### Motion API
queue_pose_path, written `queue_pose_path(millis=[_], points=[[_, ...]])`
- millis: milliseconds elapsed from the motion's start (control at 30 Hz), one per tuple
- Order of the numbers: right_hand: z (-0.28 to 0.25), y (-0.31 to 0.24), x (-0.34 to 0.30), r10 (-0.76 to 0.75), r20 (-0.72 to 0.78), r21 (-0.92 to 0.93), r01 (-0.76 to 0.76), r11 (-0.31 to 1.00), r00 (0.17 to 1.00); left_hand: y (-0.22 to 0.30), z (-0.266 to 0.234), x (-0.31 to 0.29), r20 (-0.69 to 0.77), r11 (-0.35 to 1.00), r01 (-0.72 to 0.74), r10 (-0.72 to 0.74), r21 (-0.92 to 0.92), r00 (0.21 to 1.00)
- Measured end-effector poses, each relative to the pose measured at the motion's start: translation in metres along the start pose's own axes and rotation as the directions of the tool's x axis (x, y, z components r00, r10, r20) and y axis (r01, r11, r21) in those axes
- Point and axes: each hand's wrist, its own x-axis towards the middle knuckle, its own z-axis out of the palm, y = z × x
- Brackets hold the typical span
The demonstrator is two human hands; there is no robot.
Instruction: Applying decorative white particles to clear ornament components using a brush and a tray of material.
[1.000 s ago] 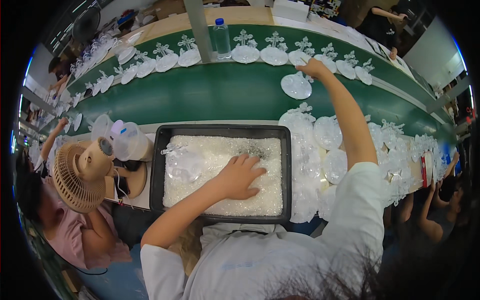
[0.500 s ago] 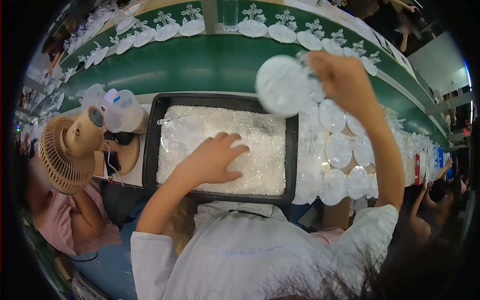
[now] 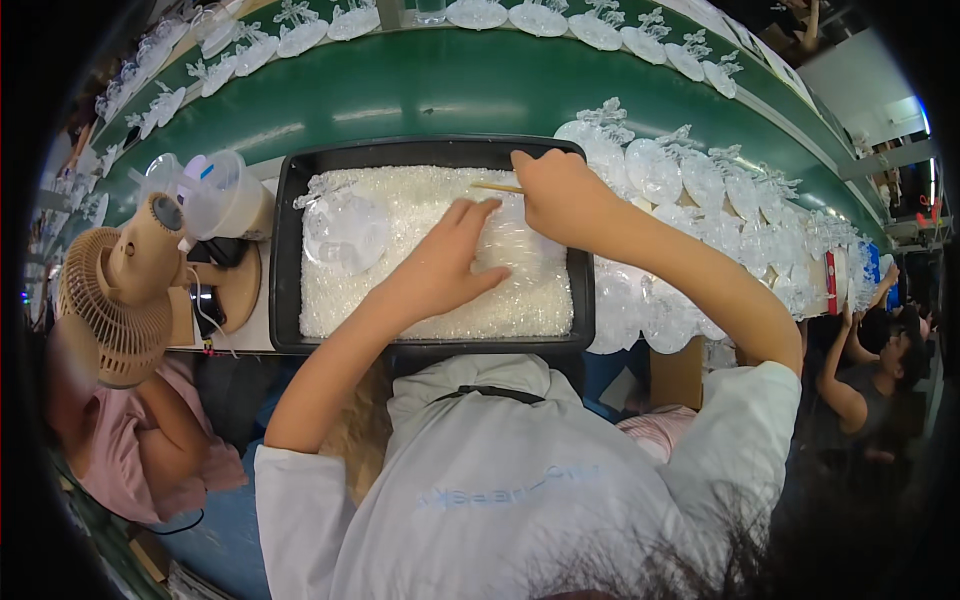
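Note:
A black tray (image 3: pixel 283 250) holds a layer of shiny clear-white granules (image 3: pixel 400 300). Over its middle, my left hand (image 3: pixel 450 262) is open with fingers apart, close to the granules. My right hand (image 3: pixel 565 195), at the tray's far right, is closed around a thin, light wooden-looking stick (image 3: pixel 497 187) that points left; its other end is hidden by the fingers. A clear round piece with an ornament (image 3: pixel 345 232) lies on the granules at the tray's left. To the right, clear discs with cross-shaped ornaments (image 3: pixel 655 170) crowd together.
A beige fan (image 3: pixel 120 300) and translucent plastic tubs (image 3: pixel 235 200) stand left of the tray. Beyond lies a green surface (image 3: pixel 400 100), with more clear cross pieces (image 3: pixel 595 30) lined along its far ledge. A person in pink (image 3: pixel 165 440) is at lower left; others are at far right.
My right hand has let go of the clear disc it held up, come down over the tray and taken the stick. My left hand stays over the granules, and the whole view has shifted.

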Motion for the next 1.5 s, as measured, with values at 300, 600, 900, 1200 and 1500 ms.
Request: queue_pose_path(millis=[300,600,900,1200,1500], points=[[-0.048,0.031,-0.022,-0.589,-0.002,-0.134,0.583,0.801,0.808,0.004,-0.023,-0.017,0.289,0.884,0.29,-0.404,0.367,0.868],[-0.024,0.031,-0.02,-0.674,-0.045,-0.117,0.666,0.737,0.738,0.01,-0.005,-0.011,0.085,0.977,0.211,-0.208,-0.028,0.974],[-0.009,0.005,-0.016,-0.516,0.155,-0.034,0.527,0.849,0.842,0.002,-0.004,-0.015,0.264,0.943,0.318,-0.333,0.101,0.905],[-0.01,-0.025,-0.026,-0.047,0.082,0.317,0.019,0.948,0.996,0.029,0.002,-0.024,0.313,0.823,0.452,-0.353,-0.345,0.882],[-0.024,-0.011,-0.084,0.397,0.451,0.886,-0.455,-0.091,0.799,0.034,-0.015,-0.037,-0.127,0.887,0.127,-0.203,-0.444,0.971]])
